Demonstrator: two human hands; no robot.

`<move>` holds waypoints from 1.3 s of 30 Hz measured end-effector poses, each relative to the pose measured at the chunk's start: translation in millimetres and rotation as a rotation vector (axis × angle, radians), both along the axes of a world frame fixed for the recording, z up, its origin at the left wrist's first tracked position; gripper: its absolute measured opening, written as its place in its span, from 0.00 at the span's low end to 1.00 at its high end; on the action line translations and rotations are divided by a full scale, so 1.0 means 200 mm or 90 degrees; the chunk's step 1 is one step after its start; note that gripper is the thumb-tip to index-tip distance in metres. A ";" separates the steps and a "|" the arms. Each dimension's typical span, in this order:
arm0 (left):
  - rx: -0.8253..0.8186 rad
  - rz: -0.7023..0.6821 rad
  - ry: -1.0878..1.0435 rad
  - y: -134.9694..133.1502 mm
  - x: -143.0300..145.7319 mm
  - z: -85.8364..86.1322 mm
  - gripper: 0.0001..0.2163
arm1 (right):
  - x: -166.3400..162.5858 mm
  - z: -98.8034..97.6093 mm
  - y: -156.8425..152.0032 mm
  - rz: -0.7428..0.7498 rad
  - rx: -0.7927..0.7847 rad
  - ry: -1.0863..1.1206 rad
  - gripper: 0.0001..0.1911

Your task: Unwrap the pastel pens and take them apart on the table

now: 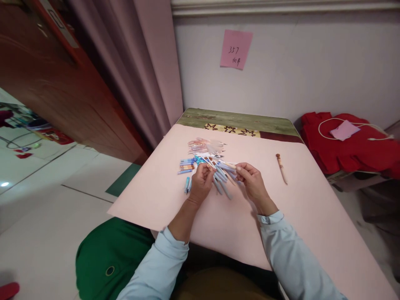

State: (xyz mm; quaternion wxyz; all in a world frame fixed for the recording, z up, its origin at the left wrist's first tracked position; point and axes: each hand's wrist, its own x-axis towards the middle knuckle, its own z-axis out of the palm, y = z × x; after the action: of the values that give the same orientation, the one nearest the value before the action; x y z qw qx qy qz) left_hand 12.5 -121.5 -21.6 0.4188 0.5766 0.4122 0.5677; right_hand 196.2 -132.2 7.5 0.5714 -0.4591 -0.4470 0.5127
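Observation:
Both my hands are over a pink sheet (156, 196) on a table. My left hand (201, 180) is closed in a pinch on one end of a thin pen (222, 164). My right hand (251, 178) is pinched on the pen's other end. The pen is held level just above a scattered pile of pen parts. Pale blue pen barrels (222, 183) lie under and between my hands. Short blue and orange caps (186, 165) lie to the left. A heap of clear and orange parts (203, 146) sits farther back.
A single beige pen (281, 167) lies alone on the sheet to the right. Red cloth (353, 150) with a white cable and a pink note lies right of the table. A pink sticky note (236, 48) is on the wall, a curtain hangs at left, and a green stool (109, 258) stands near my left elbow.

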 end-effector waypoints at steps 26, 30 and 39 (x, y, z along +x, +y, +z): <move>0.224 0.128 0.300 0.01 -0.03 0.03 0.07 | 0.07 0.02 0.00 -0.033 0.048 -0.132 0.12; 0.242 0.140 0.317 0.01 -0.04 0.02 0.07 | 0.09 0.01 0.01 -0.088 0.050 -0.121 0.11; 0.249 0.134 0.329 0.02 -0.03 0.02 0.07 | 0.09 0.02 0.00 -0.041 0.053 -0.136 0.10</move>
State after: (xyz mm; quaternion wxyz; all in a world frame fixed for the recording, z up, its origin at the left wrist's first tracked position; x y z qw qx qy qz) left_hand 6.2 -118.0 -16.9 0.1211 0.7252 0.4453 0.5109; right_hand 213.4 -132.1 11.9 0.5551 -0.5009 -0.5115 0.4234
